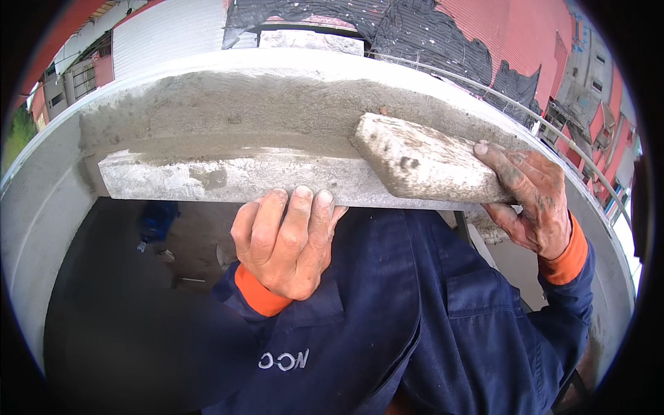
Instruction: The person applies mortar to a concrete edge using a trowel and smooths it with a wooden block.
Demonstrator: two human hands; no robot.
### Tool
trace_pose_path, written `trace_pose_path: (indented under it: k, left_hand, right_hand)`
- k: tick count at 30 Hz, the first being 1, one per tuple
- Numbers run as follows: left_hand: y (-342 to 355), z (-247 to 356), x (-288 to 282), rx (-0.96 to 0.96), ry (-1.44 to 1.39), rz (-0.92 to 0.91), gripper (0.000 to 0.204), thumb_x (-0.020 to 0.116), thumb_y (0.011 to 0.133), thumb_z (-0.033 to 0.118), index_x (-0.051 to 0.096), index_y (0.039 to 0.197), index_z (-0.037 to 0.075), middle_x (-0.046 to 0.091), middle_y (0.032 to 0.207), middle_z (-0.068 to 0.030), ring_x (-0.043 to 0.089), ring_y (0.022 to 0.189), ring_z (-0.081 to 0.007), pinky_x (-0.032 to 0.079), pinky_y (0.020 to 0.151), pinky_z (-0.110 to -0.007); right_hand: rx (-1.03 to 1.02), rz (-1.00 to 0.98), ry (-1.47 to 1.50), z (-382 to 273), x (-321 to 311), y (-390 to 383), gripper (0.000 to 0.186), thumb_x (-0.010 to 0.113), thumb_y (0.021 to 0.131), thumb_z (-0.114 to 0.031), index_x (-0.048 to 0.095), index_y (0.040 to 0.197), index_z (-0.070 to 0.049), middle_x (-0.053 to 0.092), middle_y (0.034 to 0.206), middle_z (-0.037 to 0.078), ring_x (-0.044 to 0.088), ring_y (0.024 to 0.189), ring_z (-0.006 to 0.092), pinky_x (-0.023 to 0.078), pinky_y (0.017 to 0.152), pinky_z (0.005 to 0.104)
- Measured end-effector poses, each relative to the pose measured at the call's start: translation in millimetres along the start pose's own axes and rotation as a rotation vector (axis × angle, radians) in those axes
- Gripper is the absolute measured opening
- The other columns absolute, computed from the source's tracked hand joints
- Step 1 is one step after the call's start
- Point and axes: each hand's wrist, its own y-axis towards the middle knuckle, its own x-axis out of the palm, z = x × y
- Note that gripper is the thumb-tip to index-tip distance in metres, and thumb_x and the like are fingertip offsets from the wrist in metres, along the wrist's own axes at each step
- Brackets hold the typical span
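Note:
My left hand grips the lower edge of a long, mortar-streaked pale straightedge bar, with the fingertips over its front face. The bar lies horizontally along a band of grey mortar on the concrete ledge. My right hand holds a pale, speckled, wedge-ended float at its right end, fingers wrapped over it. The float overlaps the right part of the bar and the mortar; whether it presses on them I cannot tell. The right thumb's tip is partly hidden.
A curved concrete rim surrounds the work. Below are a dark floor and a blue object. Beyond the rim are red corrugated walls, a white shutter, torn black netting and a thin pipe.

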Motion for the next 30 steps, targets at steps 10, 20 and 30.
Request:
trace_pose_path:
  k: [10,20,30]
  left_hand:
    - [6.5,2.3,-4.1,0.013,0.016,0.0,0.019,0.078,0.076,0.015,0.075,0.091,0.004,0.064,0.091,-0.0088,0.061,0.092,-0.0277,0.045,0.074,-0.038]
    - [4.3,4.7,5.8,-0.027,0.028,-0.003,0.023,0.081,0.074,0.007,0.074,0.095,0.001,0.065,0.102,-0.0135,0.058,0.096,-0.0318,0.049,0.081,-0.04]
    - [3.5,7.4,-3.6,-0.028,0.033,-0.037,0.026,0.084,0.069,0.009,0.074,0.091,0.001,0.063,0.102,-0.0103,0.055,0.101,-0.031,0.049,0.083,-0.041]
  right_hand:
    - [-0.291,0.177,0.197,-43.1,14.5,111.6,0.034,0.07,0.068,-0.021,0.066,0.097,-0.002,0.066,0.079,0.013,0.067,0.067,0.0272,0.05,0.058,0.0386]
    - [-0.228,0.048,0.112,-27.4,-3.1,95.4,0.019,0.071,0.065,-0.014,0.07,0.081,-0.005,0.064,0.065,0.014,0.066,0.063,0.0308,0.052,0.056,0.042]
    - [0.293,-0.094,-0.012,33.1,-14.9,-85.5,0.068,0.068,0.064,-0.009,0.059,0.131,-0.007,0.07,0.089,0.017,0.065,0.072,0.0314,0.05,0.069,0.0394]
